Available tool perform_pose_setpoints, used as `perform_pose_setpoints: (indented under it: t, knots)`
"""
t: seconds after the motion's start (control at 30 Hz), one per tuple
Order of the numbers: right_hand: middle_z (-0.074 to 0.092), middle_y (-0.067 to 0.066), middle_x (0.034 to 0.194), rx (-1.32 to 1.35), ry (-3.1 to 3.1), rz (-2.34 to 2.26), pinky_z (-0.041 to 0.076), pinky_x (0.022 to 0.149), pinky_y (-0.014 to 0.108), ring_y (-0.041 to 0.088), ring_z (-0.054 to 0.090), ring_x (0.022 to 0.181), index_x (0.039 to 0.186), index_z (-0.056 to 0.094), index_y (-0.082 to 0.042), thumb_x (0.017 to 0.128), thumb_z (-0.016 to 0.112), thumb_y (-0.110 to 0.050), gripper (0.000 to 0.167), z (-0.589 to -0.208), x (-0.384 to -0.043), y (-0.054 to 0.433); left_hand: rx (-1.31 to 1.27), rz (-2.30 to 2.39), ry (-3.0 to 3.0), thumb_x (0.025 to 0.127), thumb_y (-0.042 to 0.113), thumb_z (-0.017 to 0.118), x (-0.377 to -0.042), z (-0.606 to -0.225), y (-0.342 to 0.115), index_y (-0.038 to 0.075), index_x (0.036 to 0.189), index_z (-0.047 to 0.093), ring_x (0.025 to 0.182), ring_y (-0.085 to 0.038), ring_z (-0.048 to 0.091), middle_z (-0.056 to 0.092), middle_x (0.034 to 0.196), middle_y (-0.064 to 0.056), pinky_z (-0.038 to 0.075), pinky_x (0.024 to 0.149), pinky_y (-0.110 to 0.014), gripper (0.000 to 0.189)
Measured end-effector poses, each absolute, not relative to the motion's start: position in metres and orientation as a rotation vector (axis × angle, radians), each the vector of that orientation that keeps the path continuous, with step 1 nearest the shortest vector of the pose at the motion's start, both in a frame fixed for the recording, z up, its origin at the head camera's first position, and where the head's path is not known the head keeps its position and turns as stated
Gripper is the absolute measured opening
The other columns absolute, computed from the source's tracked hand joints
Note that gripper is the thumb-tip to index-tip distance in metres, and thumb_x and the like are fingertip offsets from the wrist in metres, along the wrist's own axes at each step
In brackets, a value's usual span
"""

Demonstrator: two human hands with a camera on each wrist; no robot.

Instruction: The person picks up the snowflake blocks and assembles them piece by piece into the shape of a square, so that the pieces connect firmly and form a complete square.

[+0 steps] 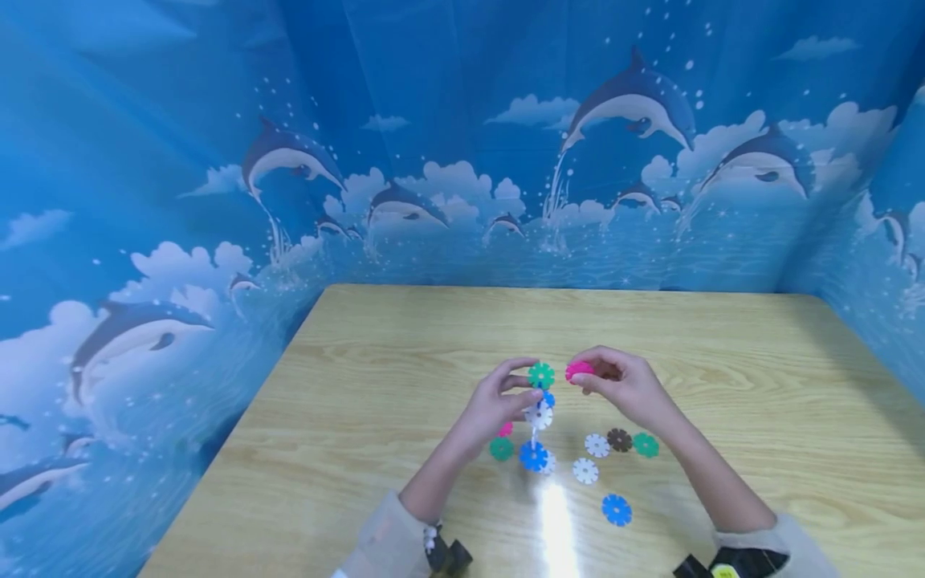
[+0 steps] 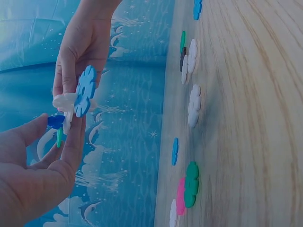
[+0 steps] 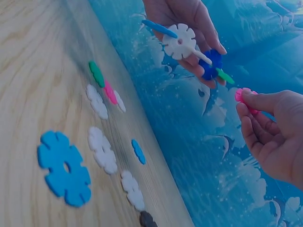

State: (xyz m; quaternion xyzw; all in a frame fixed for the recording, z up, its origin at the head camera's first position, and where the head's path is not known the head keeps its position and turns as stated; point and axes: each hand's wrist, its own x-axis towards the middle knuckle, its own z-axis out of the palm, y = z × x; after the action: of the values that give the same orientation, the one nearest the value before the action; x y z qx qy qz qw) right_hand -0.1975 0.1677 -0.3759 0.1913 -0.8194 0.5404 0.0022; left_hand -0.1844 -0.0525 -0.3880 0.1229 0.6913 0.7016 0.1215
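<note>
My left hand (image 1: 490,405) grips a chain of slotted flower-shaped plastic discs above the table. At the chain's top is a green disc (image 1: 541,376), followed by a dark blue disc (image 3: 211,65), white discs (image 3: 179,41) and a lighter blue disc (image 2: 85,91) at the far end. To its right, my right hand (image 1: 630,387) pinches a pink disc (image 1: 578,370) between thumb and fingers. A small gap separates this pink disc from the green one, as the right wrist view shows. The left wrist view hides the pink disc.
Loose discs lie on the wooden table (image 1: 405,337) below the hands: white (image 1: 585,471), brown (image 1: 619,440), green (image 1: 646,445) and blue (image 1: 617,510) ones. Another green disc (image 1: 502,449) lies beside a pink one near the left forearm. A dolphin-printed curtain (image 1: 462,144) surrounds the table.
</note>
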Motion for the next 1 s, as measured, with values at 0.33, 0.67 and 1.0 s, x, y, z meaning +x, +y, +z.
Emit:
perform_pose_setpoints:
  t: [0.33, 0.67, 1.0]
  knots:
    - [0.064, 0.002, 0.081, 0.577, -2.529, 1.616, 0.047, 0.05, 0.024, 0.019, 0.059, 0.07, 0.096, 0.065, -0.009, 0.085, 0.067, -0.022, 0.017, -0.377, -0.194, 0.154, 0.346, 2.047, 2.015, 0.087, 0.015, 0.065, -0.184, -0.387, -0.051, 0.009, 0.13, 0.048, 0.093, -0.022, 0.061, 0.058, 0.11, -0.01, 0.055, 0.075, -0.034, 0.047]
    - [0.065, 0.0, 0.091, 0.623, -2.47, 1.62, 0.051, 0.054, 0.027, 0.022, 0.062, 0.076, 0.105, 0.064, -0.01, 0.088, 0.064, -0.021, 0.02, -0.379, -0.191, 0.151, 0.34, 2.054, 1.99, 0.087, 0.016, 0.064, -0.184, -0.386, -0.052, 0.009, 0.131, 0.048, 0.092, -0.022, 0.061, 0.059, 0.109, -0.01, 0.055, 0.074, -0.033, 0.047]
    - [0.065, -0.004, 0.094, 0.707, -2.406, 1.554, 0.052, 0.055, 0.025, 0.015, 0.062, 0.076, 0.108, 0.065, -0.01, 0.086, 0.066, -0.013, 0.022, -0.382, -0.191, 0.149, 0.355, 2.076, 1.962, 0.087, 0.014, 0.064, -0.184, -0.387, -0.052, 0.009, 0.129, 0.048, 0.091, -0.023, 0.061, 0.06, 0.108, -0.011, 0.056, 0.074, -0.034, 0.045]
